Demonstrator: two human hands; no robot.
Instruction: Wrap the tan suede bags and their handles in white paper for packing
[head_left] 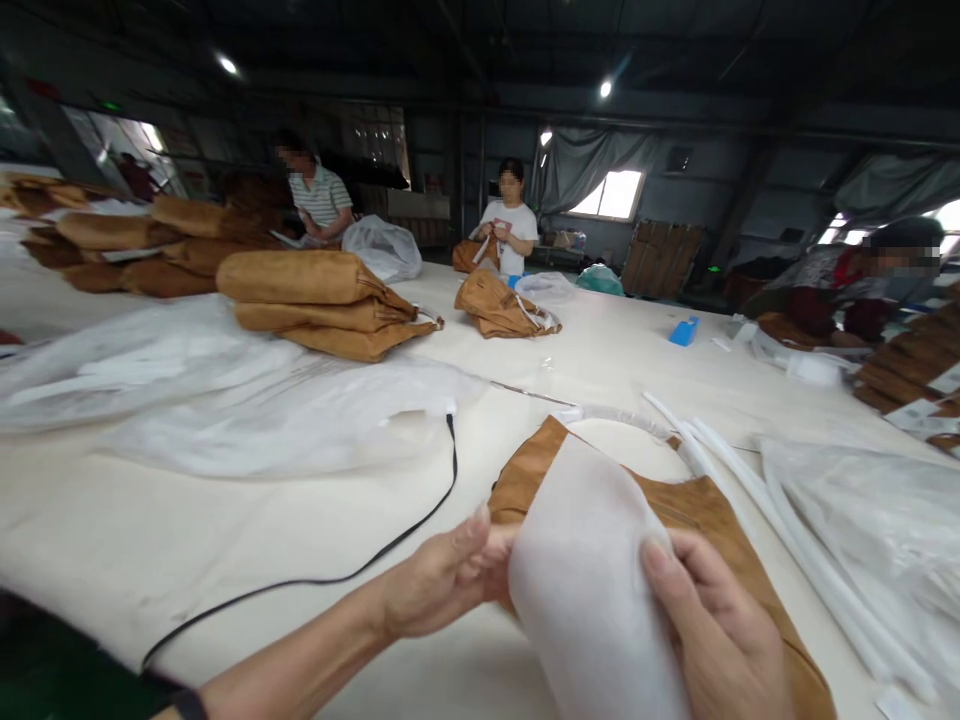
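A thin white sheet (592, 570), curved and translucent like foam wrap or soft paper, stands in front of me. My right hand (712, 610) pinches its right edge, the thumb lying on the near face. On the other side, my left hand (457, 565) has its thumb apart from the fingers, whose tips pass behind the sheet's left edge. Under and behind the sheet lies a tan suede-like bag (697, 510) on the white table. Its looped handle (622, 412) is wrapped in clear or white film. The sheet hides the bag's middle.
Clear plastic bags (315, 410) and a black cable (382, 552) lie left. White tubes (795, 540) and more plastic (870, 500) lie right. Stacked tan bags (300, 280), another tan bag (499, 305) and a blue object (684, 331) sit farther back. Several people work around the table.
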